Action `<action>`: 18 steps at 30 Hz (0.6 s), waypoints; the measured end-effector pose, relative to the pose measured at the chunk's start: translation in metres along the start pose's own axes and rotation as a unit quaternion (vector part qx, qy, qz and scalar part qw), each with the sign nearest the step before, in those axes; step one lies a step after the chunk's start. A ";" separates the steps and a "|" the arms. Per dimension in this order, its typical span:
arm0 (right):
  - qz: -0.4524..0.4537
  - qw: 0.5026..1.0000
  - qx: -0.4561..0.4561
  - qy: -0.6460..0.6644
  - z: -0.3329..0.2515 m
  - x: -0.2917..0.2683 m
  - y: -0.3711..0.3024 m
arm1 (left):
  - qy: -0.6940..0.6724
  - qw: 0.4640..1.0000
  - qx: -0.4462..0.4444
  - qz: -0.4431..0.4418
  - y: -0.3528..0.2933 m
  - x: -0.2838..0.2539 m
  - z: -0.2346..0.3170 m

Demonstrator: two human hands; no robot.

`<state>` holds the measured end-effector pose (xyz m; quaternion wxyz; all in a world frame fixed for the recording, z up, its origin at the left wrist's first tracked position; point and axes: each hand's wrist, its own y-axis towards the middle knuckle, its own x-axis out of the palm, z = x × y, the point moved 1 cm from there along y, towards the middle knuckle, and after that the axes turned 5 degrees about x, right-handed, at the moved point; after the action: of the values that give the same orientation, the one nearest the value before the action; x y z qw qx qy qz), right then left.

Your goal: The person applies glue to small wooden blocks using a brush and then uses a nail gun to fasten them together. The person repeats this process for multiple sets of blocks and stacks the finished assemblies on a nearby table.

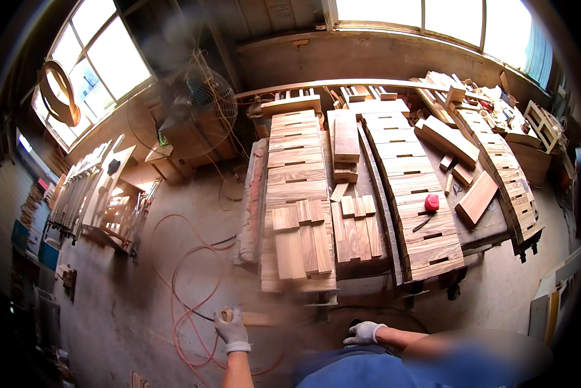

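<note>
My left hand (233, 331), in a pale work glove, is closed around one end of a short light wooden piece (258, 319), which points to the right, low over the floor. My right hand (365, 332), gloved too, is held near my blue clothing (361, 370) with its fingers curled. A small dark thing (355, 322) shows at those fingers; its kind cannot be made out. Ahead of both hands is a bench bearing a long row of wooden boards (297, 174), with several loose wood blocks (297, 249) lying on its near end.
A second board row (404, 174) holds a red object (431, 202). Thick wood blocks (477, 198) lie to its right, before a third board row (497, 161). A looped red hose (174, 291) lies on the floor at left. A caged fan (206, 97) stands behind.
</note>
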<state>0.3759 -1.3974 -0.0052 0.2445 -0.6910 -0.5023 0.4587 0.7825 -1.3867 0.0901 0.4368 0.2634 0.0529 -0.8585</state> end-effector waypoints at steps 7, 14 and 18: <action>0.011 0.997 -0.055 0.061 -0.114 0.013 0.039 | -0.035 0.993 0.088 -0.072 0.003 -0.010 -0.022; 0.150 0.978 0.076 0.122 -0.187 0.027 0.091 | -0.023 0.960 0.060 -0.274 0.021 -0.038 -0.024; 0.203 0.968 0.111 0.102 -0.191 0.023 0.116 | 0.024 0.949 0.099 -0.299 0.036 -0.044 -0.006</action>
<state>0.6006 -1.3966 -0.0192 0.2713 -0.7903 -0.2703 0.4783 0.8344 -1.3754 0.1118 0.1303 0.2973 0.0547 -0.9443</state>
